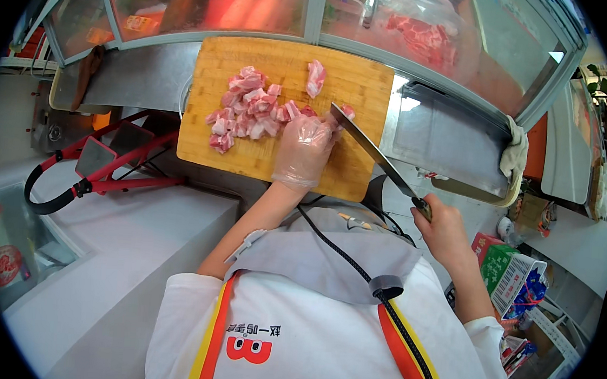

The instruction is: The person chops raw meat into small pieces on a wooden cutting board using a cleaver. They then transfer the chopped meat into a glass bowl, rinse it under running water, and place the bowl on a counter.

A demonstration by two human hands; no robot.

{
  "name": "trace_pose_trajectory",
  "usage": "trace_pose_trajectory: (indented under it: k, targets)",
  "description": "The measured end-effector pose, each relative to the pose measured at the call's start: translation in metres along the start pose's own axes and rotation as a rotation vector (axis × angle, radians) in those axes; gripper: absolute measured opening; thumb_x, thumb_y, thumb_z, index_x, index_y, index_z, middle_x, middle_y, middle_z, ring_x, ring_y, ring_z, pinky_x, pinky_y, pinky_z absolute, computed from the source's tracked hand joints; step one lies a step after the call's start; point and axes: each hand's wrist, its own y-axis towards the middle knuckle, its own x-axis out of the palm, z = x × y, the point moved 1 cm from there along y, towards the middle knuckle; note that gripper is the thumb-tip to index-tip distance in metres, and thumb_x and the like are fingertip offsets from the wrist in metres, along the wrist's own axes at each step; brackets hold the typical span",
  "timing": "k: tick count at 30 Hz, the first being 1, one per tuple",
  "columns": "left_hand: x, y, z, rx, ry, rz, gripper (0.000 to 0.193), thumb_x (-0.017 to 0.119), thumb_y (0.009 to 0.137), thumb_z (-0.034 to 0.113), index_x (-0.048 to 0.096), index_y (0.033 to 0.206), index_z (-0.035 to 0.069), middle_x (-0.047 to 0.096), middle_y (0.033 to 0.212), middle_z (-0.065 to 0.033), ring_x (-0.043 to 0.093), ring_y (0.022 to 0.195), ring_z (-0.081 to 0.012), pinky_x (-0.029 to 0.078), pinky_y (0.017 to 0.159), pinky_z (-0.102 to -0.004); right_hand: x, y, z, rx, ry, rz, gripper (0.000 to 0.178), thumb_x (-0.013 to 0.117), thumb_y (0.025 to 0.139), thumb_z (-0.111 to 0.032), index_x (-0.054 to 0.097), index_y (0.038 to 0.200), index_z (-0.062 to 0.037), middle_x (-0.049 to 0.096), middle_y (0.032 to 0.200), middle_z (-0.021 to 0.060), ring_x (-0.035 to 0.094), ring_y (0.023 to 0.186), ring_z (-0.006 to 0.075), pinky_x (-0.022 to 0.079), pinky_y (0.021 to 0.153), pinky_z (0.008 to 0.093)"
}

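Note:
My left hand, in a clear plastic glove, presses down on the wooden cutting board with its fingers curled over a piece of raw meat, which they mostly hide. In my bare right hand is the handle of a long kitchen knife. Its blade slants up and left, the tip close beside my gloved fingers and a small bit of meat. Several chunks of cut pink and white meat lie heaped to the left of my left hand. One separate strip of meat rests farther back on the board.
A glass display case holding meat and vegetables runs along the back. Right of the board sits a metal tray with a cloth over its corner. A red-framed folding object stands at left, near a white counter.

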Motion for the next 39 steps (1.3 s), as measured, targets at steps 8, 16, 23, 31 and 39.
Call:
trace_pose_trajectory:
  k: [8,16,23,31,39]
  targets:
    - [0.002,0.006,0.000,0.014,0.063,-0.138,0.016,0.073,0.067,0.006,0.059,0.074,0.006,0.058,0.070,-0.0082,0.055,0.070,-0.0278,0.044,0.063,-0.0395,0.006,0.036,-0.031,-0.058,-0.181,-0.005,0.023,0.057,0.088,-0.023,0.051,0.085,-0.0005,0.062,0.073,0.0229,0.061,0.072,0.0424,0.047,0.063,0.0509]
    - [0.001,0.007,0.004,-0.051,0.205,-0.083,0.018,0.075,0.064,0.010,0.061,0.075,0.008,0.055,0.069,-0.0074,0.054,0.069,-0.0273,0.045,0.061,-0.0400,0.008,0.016,0.002,-0.031,-0.206,0.028,0.022,0.061,0.086,-0.021,0.053,0.088,-0.0003,0.062,0.071,0.0225,0.060,0.071,0.0426,0.047,0.065,0.0497]
    - [0.000,0.010,0.005,0.017,0.178,-0.124,0.021,0.076,0.063,0.009,0.060,0.076,0.007,0.055,0.069,-0.0076,0.054,0.069,-0.0262,0.046,0.061,-0.0400,0.027,0.047,-0.023,-0.110,-0.244,0.066,0.023,0.058,0.087,-0.022,0.050,0.088,-0.0007,0.062,0.073,0.0227,0.061,0.072,0.0420,0.048,0.064,0.0503]
    - [0.004,-0.001,0.001,-0.026,0.242,-0.071,0.025,0.075,0.059,0.008,0.054,0.072,0.006,0.054,0.069,-0.0081,0.054,0.070,-0.0272,0.043,0.059,-0.0409,0.014,0.011,0.017,-0.012,-0.229,0.017,0.023,0.059,0.086,-0.020,0.049,0.088,-0.0001,0.063,0.075,0.0237,0.062,0.074,0.0423,0.048,0.066,0.0504]
    - [-0.005,0.000,0.009,0.014,0.233,-0.146,0.024,0.074,0.059,0.008,0.054,0.072,0.007,0.053,0.070,-0.0081,0.053,0.070,-0.0281,0.043,0.060,-0.0409,0.029,0.032,0.004,-0.108,-0.190,0.071,0.023,0.059,0.086,-0.021,0.049,0.086,-0.0005,0.062,0.072,0.0229,0.061,0.072,0.0434,0.049,0.064,0.0504]
